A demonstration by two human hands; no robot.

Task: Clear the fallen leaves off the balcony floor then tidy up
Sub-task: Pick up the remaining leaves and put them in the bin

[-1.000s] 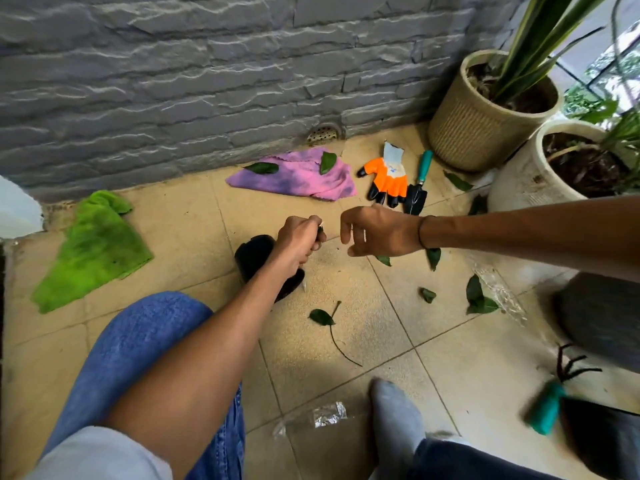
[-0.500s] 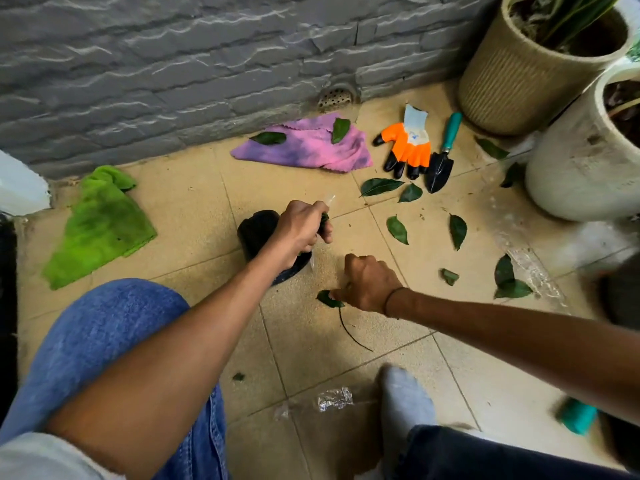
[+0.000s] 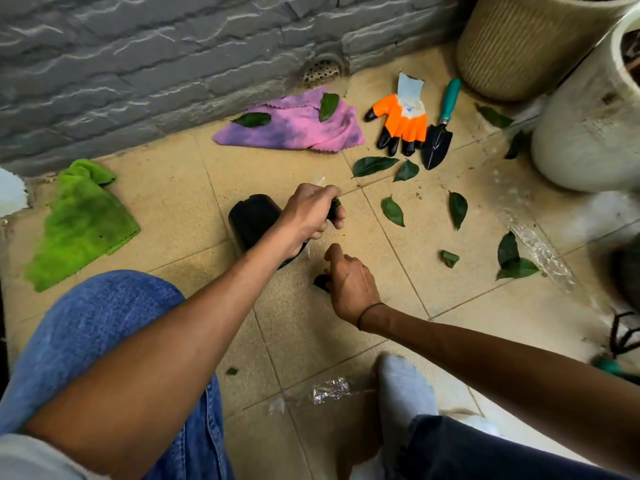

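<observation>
Several green fallen leaves lie on the tan tiled floor, among them one leaf (image 3: pixel 393 211) and another leaf (image 3: pixel 458 208) right of my hands, and two more rest on the pink cloth (image 3: pixel 294 133). My left hand (image 3: pixel 310 214) grips a small bunch of leaves (image 3: pixel 334 205) just above a black pot (image 3: pixel 251 216) that lies on its side. My right hand (image 3: pixel 351 284) is low over the floor, its fingers curled round a dark leaf (image 3: pixel 321 281); most of that leaf is hidden under the hand.
A green cloth (image 3: pixel 83 220) lies at left by the grey wall. An orange glove (image 3: pixel 401 123) and a trowel (image 3: pixel 439 140) lie near a beige planter (image 3: pixel 519 46) and a white planter (image 3: pixel 585 126). Plastic scraps (image 3: pixel 330 389) sit by my socked foot (image 3: pixel 403 386); a hand rake (image 3: pixel 621 336) lies far right.
My right hand dropped from beside the left hand to the stemmed leaf on the floor and closed on it; its stem no longer shows. My view tilted down.
</observation>
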